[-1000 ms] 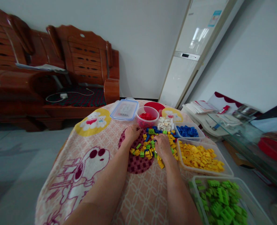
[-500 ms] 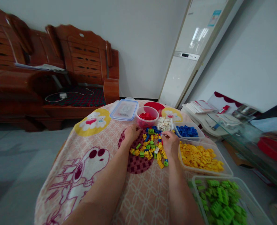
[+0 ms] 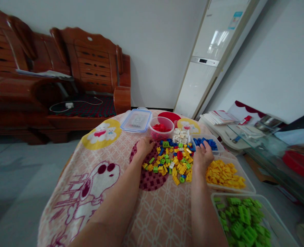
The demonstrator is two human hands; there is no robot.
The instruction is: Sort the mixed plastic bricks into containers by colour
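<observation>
A mixed pile of toy building bricks (image 3: 167, 161), in yellow, green, blue, red and white, lies spread on the patterned tablecloth (image 3: 157, 209). My left hand (image 3: 145, 147) rests at the pile's left edge with its fingers loosely apart; no brick shows in it. At the near left corner of a clear box of blue bricks (image 3: 208, 143) is my right hand (image 3: 203, 157), fingers raised and apart. I see nothing held in it, though blue bricks show behind the fingers. Below that hand, its wrist partly covers the box of yellow bricks (image 3: 225, 174).
A pink-tinted round tub (image 3: 155, 134) holds red bricks, with a heap of white bricks (image 3: 181, 136) beside it. Behind lies a blue-rimmed clear lid (image 3: 136, 120). Green bricks (image 3: 244, 219) fill a large box at near right. A glass table (image 3: 267, 154) stands further right.
My right hand has moved right, from the brick pile to the blue box, and its closed fingers have come apart. A red brick now shows in the pile. My left hand stays put.
</observation>
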